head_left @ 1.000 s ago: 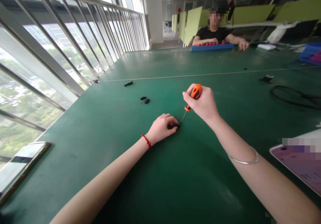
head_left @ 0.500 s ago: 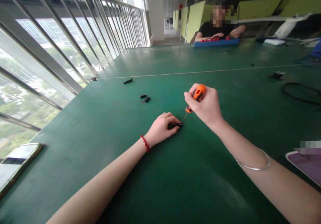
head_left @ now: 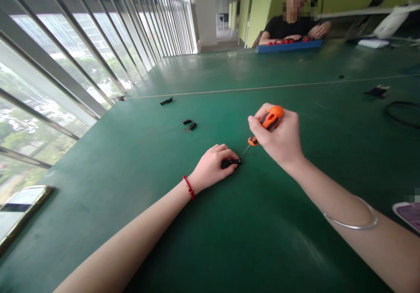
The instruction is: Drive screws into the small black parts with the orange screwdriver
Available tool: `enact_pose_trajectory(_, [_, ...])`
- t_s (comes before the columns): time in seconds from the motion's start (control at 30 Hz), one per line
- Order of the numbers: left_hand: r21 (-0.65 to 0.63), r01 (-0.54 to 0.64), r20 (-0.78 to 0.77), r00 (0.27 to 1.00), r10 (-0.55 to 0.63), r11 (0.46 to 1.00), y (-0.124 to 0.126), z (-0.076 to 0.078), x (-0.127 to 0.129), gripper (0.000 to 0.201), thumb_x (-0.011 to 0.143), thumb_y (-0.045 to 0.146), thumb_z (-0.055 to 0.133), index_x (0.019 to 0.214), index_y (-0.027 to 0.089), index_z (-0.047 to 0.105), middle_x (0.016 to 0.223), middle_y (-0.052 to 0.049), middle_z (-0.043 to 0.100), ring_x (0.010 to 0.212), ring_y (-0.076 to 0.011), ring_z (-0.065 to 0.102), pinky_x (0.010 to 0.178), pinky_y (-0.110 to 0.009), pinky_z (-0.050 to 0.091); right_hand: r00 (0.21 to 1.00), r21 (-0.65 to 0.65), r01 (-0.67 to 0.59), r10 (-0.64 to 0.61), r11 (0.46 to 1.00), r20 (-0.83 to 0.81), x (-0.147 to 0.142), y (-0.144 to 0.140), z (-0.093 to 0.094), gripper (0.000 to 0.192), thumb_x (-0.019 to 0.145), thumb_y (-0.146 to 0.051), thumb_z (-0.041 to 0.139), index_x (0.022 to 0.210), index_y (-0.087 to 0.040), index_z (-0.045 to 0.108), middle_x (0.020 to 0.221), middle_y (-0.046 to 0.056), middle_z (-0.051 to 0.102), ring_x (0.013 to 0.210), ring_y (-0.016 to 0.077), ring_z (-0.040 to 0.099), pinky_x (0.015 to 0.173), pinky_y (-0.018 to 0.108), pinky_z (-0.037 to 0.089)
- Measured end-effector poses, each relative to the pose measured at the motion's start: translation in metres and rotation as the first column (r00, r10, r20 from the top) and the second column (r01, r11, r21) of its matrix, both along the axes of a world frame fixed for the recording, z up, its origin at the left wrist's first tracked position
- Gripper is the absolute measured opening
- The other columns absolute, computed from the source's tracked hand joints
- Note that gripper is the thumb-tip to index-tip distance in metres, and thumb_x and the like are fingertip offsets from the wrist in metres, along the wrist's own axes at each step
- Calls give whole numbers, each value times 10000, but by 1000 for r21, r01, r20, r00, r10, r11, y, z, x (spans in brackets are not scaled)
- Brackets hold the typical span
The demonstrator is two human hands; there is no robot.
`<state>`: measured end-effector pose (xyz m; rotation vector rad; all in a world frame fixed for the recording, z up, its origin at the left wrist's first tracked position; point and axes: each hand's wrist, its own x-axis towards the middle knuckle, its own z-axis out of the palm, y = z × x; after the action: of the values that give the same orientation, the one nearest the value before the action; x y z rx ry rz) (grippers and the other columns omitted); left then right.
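Note:
My right hand (head_left: pixel 284 131) is wrapped round the orange and black handle of a screwdriver (head_left: pixel 274 114). Its thin shaft slants down to the left, and the tip meets the right end of a small black part (head_left: pixel 231 162), as far as I can see. That part lies low on the green table (head_left: pixel 197 223), gripped between the thumb and fingers of my left hand (head_left: pixel 213 166). The fingers cover some of it, so its exact kind is unclear. Beyond my left hand lie two short black pieces (head_left: pixel 187 121) and a longer thin black piece (head_left: pixel 166 101).
A phone (head_left: pixel 22 214) lies at the left edge, beside the metal railing (head_left: pixel 98 35). To the right are a black cable (head_left: pixel 402 113) and a small dark connector (head_left: pixel 377 91). Across the table a person (head_left: pixel 292 26) sits behind a blue tray (head_left: pixel 288 47) with red items.
My right hand has moved slightly right, and the screwdriver leans over further. The left hand still holds the black part in nearly the same place. The view has tilted slightly.

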<state>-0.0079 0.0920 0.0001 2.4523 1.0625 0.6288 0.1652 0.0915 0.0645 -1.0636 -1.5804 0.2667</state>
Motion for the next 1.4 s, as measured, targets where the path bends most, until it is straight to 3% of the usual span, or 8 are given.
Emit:
enact_pose_trajectory(0.47, [5,-5,-5,1000,5,1000,-1,1,0,137,818,256,584,921,194,649,874,-38,604,824,-178,535,778,-328,464,1000,-47,-25,25,999,0,-1,1,-3,270,733,-237,595,541,-213,406,485,-39,411,469,93,381,489,253,327])
enact_pose_trajectory(0.7, [10,-13,20,1000,13,1000,-1,-1,0,126,833,292,592,876,186,645,841,-33,614,820,-177,538,757,-316,460,993,-87,-98,103,991,57,1,-4,4,392,835,-397,495,507,-202,408,479,-20,426,468,96,401,505,261,319])
enact_pose_trajectory(0.8, [18,-8,40,999,7,1000,-2,-2,-1,132,844,293,585,879,188,658,871,-32,629,840,-174,547,780,-315,457,988,-84,-73,84,994,127,1,-8,10,275,801,-334,529,569,-201,463,529,-18,481,501,105,436,529,255,334])
enact_pose_trajectory(0.9, [32,-11,51,999,9,999,-4,-2,0,125,842,283,591,875,190,669,886,-30,640,850,-175,554,804,-319,453,978,-54,-27,38,998,208,2,-16,17,89,715,-249,583,748,-214,507,617,-29,535,528,113,458,542,247,343])
enact_pose_trajectory(1.0, [39,-39,46,998,37,998,-11,-2,2,119,832,282,604,869,197,679,897,-27,650,858,-182,558,811,-324,450,945,-37,25,-11,999,326,4,-28,24,186,678,-218,578,851,-221,509,630,-39,541,519,118,468,542,245,338])
enact_pose_trajectory(1.13, [44,-104,41,994,102,994,-28,-3,4,115,826,274,605,867,206,688,915,-27,658,876,-190,559,819,-328,445,879,-8,72,-60,997,474,5,-47,29,128,746,-337,565,785,-221,528,579,-38,524,499,119,465,525,239,316])
enact_pose_trajectory(1.27, [34,-117,44,992,116,992,-48,-4,1,116,821,276,609,862,207,692,918,-25,661,877,-191,561,814,-324,444,872,-23,123,-97,992,479,5,-66,32,257,807,-425,516,666,-211,514,503,-31,474,466,111,415,493,239,277])
enact_pose_trajectory(1.4, [28,-109,53,993,107,994,-68,-4,-1,119,820,280,611,863,201,688,909,-25,661,871,-191,559,814,-325,444,887,-67,103,-61,992,459,5,-87,35,143,743,-287,540,864,-215,563,588,-32,551,494,118,455,506,236,291])
